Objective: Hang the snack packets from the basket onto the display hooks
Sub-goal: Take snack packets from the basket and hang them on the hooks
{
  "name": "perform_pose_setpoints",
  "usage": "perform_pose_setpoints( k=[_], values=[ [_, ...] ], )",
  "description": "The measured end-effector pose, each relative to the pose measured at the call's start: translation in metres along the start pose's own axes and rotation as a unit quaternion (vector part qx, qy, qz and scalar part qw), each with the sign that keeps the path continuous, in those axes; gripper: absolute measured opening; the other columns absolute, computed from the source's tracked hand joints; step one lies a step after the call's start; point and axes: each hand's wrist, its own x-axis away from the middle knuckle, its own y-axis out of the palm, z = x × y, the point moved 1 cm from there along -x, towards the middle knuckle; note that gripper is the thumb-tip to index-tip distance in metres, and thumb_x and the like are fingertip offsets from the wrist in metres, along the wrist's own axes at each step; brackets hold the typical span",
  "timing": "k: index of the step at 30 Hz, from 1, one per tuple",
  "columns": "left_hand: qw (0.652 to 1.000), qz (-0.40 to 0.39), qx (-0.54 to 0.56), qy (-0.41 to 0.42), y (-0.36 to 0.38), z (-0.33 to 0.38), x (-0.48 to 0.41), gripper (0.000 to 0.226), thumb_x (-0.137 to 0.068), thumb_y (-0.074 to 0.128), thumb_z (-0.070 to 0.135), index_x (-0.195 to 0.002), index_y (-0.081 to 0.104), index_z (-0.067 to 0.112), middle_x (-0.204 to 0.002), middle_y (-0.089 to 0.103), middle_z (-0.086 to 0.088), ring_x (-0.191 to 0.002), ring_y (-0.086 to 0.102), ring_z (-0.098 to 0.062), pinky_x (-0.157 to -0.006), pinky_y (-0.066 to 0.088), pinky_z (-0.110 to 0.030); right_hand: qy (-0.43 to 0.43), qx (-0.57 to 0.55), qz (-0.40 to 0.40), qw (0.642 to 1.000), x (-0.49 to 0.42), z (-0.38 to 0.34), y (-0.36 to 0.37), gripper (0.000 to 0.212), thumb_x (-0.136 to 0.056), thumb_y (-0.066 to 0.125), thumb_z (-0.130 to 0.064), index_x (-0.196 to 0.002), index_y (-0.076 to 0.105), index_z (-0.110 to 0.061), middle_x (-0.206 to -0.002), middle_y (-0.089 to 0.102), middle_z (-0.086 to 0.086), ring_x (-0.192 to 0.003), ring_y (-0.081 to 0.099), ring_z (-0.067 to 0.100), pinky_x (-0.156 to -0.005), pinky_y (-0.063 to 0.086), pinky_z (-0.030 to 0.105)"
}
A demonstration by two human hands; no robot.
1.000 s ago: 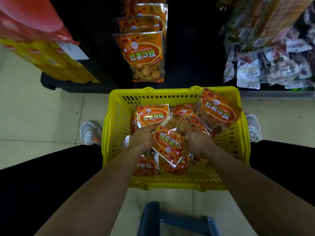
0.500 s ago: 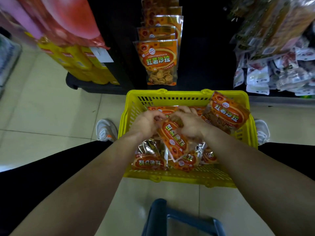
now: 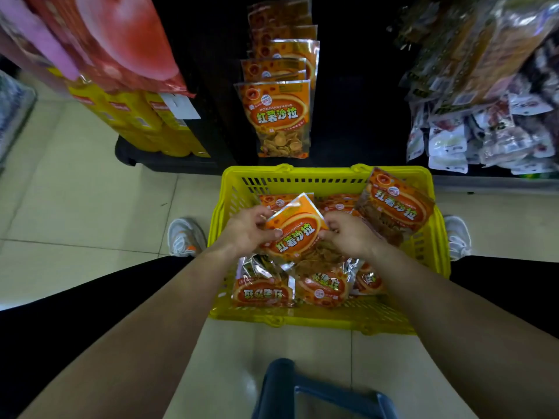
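Observation:
A yellow plastic basket (image 3: 317, 176) stands on the floor between my feet and holds several orange snack packets. Above it I hold one orange snack packet (image 3: 295, 231) with both hands, its printed face up. My left hand (image 3: 249, 229) grips its left edge and my right hand (image 3: 348, 234) grips its right edge. Another packet (image 3: 396, 207) leans on the basket's right rim. A column of the same packets (image 3: 279, 116) hangs on the dark display rack just beyond the basket; the hooks themselves are hidden.
Yellow boxes (image 3: 142, 122) and red bags (image 3: 106, 40) fill the shelf at the left. White and brown packets (image 3: 484, 116) hang at the right. A blue stool edge (image 3: 317, 391) is under me. My shoes (image 3: 184, 237) flank the basket on pale tiles.
Both hands lifted the packet out of the pile and turned it round, so its print now reads upright. My head tilted up, bringing more of the rack into view.

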Motion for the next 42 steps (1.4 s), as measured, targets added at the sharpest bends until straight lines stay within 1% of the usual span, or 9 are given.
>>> perform_pose_setpoints(
  k=[4, 8, 13, 17, 21, 28, 32, 38, 42],
  values=[
    [0.998, 0.005, -0.051, 0.028, 0.010, 0.010, -0.007, 0.005, -0.090, 0.073, 0.022, -0.090, 0.070, 0.027, -0.100, 0.070, 0.007, -0.090, 0.068, -0.014, -0.071, 0.057, -0.026, 0.016, 0.023, 0.035, 0.999, 0.011, 0.014, -0.018, 0.005, -0.092, 0.067, -0.032, -0.089, 0.065, -0.027, -0.101, 0.070, -0.006, -0.099, 0.065, 0.014, -0.087, 0.050, 0.035],
    [0.995, -0.005, -0.085, 0.046, 0.019, 0.033, -0.009, 0.007, -0.091, 0.073, 0.025, -0.092, 0.069, 0.030, -0.102, 0.068, 0.004, -0.086, 0.067, -0.013, -0.065, 0.052, -0.024, 0.013, 0.047, 0.189, 0.981, 0.027, 0.007, -0.061, 0.007, -0.090, 0.067, -0.027, -0.097, 0.067, -0.029, -0.093, 0.068, -0.013, -0.090, 0.064, 0.009, -0.080, 0.047, 0.024],
    [0.987, -0.017, -0.138, 0.076, 0.026, 0.053, -0.002, 0.007, -0.091, 0.072, 0.027, -0.089, 0.069, 0.033, -0.094, 0.069, 0.010, -0.079, 0.067, -0.007, -0.058, 0.049, -0.022, 0.000, 0.132, 0.389, 0.912, 0.053, 0.011, -0.117, 0.021, -0.086, 0.067, -0.026, -0.107, 0.068, -0.022, -0.104, 0.066, 0.003, -0.097, 0.063, 0.028, -0.079, 0.053, 0.038],
    [0.979, -0.030, -0.174, 0.098, 0.030, 0.065, 0.005, 0.014, -0.089, 0.074, 0.027, -0.081, 0.068, 0.037, -0.094, 0.071, 0.009, -0.084, 0.067, -0.009, -0.072, 0.052, -0.027, 0.095, 0.290, 0.274, 0.912, 0.063, 0.023, -0.129, 0.049, -0.088, 0.065, -0.045, -0.130, 0.056, -0.020, -0.115, 0.066, 0.013, -0.112, 0.054, 0.038, -0.087, 0.052, 0.045],
    [0.975, -0.023, -0.191, 0.108, 0.023, 0.077, 0.012, 0.017, -0.088, 0.076, 0.027, -0.079, 0.067, 0.039, -0.089, 0.069, 0.012, -0.085, 0.067, -0.012, -0.076, 0.052, -0.029, 0.112, 0.264, 0.187, 0.939, 0.063, 0.014, -0.119, 0.030, -0.093, 0.060, -0.033, -0.123, 0.065, -0.033, -0.114, 0.070, 0.009, -0.106, 0.063, 0.033, -0.086, 0.055, 0.042],
    [0.947, 0.016, -0.287, 0.146, -0.033, 0.112, 0.040, 0.006, -0.088, 0.075, 0.032, -0.090, 0.070, 0.035, -0.095, 0.069, 0.008, -0.090, 0.065, -0.013, -0.077, 0.051, -0.030, 0.032, 0.321, 0.132, 0.937, 0.078, -0.053, -0.142, 0.014, -0.095, 0.049, -0.025, -0.104, 0.059, -0.027, -0.108, 0.066, 0.011, -0.097, 0.061, 0.034, -0.071, 0.047, 0.036],
    [0.940, 0.031, -0.296, 0.169, -0.072, 0.134, 0.063, 0.010, -0.089, 0.073, 0.034, -0.086, 0.067, 0.041, -0.092, 0.069, 0.013, -0.088, 0.065, -0.008, -0.069, 0.047, -0.025, -0.014, 0.377, 0.088, 0.922, 0.107, -0.100, -0.161, 0.011, -0.094, 0.052, -0.024, -0.089, 0.052, -0.034, -0.088, 0.062, -0.007, -0.085, 0.057, 0.024, -0.063, 0.044, 0.035],
    [0.947, 0.041, -0.219, 0.231, -0.087, 0.151, 0.084, 0.008, -0.088, 0.074, 0.032, -0.088, 0.071, 0.039, -0.094, 0.072, 0.019, -0.092, 0.066, -0.001, -0.085, 0.055, -0.032, -0.098, 0.349, 0.087, 0.928, 0.145, -0.144, -0.161, 0.007, -0.093, 0.062, -0.035, -0.091, 0.064, -0.041, -0.095, 0.068, -0.018, -0.093, 0.059, 0.011, -0.074, 0.050, 0.035],
    [0.940, 0.045, -0.191, 0.279, -0.083, 0.166, 0.087, 0.015, -0.091, 0.071, 0.031, -0.086, 0.069, 0.045, -0.093, 0.070, 0.024, -0.092, 0.063, 0.007, -0.079, 0.051, -0.025, -0.156, 0.274, 0.139, 0.939, 0.135, -0.167, -0.166, 0.005, -0.089, 0.070, -0.029, -0.092, 0.071, -0.033, -0.089, 0.072, -0.013, -0.089, 0.066, 0.010, -0.076, 0.056, 0.039]
  ],
)
